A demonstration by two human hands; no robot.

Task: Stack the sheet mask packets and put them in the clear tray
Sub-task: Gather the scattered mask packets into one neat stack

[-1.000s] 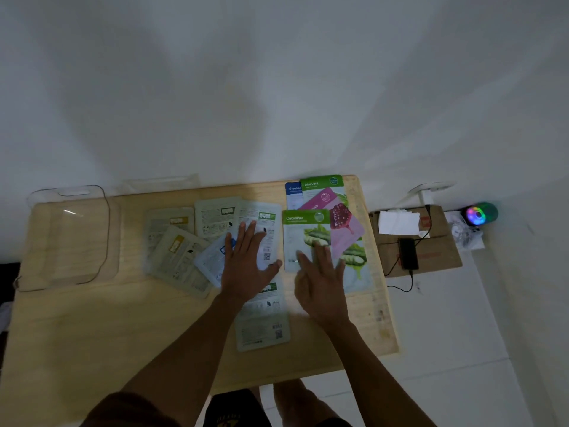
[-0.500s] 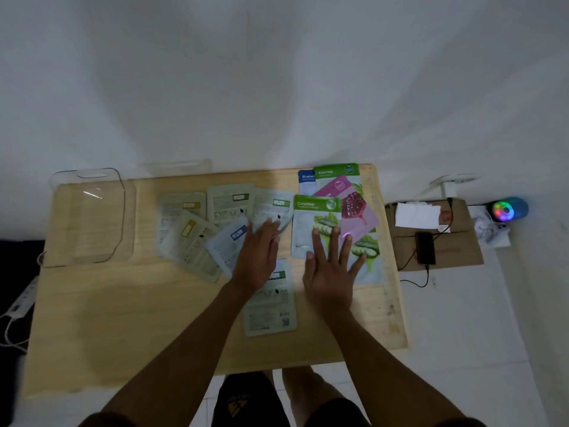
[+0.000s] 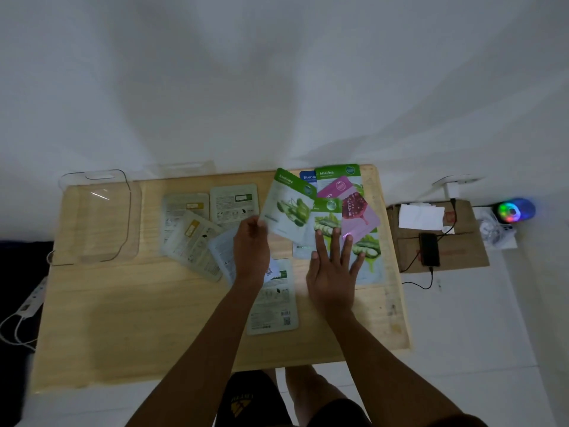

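Currently our left hand (image 3: 251, 251) pinches one green aloe sheet mask packet (image 3: 288, 208); right hand (image 3: 331, 269) lies flat, empty; clear plastic tray (image 3: 123, 217) remains unfilled.

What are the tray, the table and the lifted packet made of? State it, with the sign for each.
Clear tray: likely hard transparent plastic, glossy; the wood shows through it and a highlight glints on it.
Table: pale wood or wood laminate, matte, with faint grain lines.
Aloe vera packet in the left hand: probably thin printed foil or plastic film; it stays fairly flat held by one corner.
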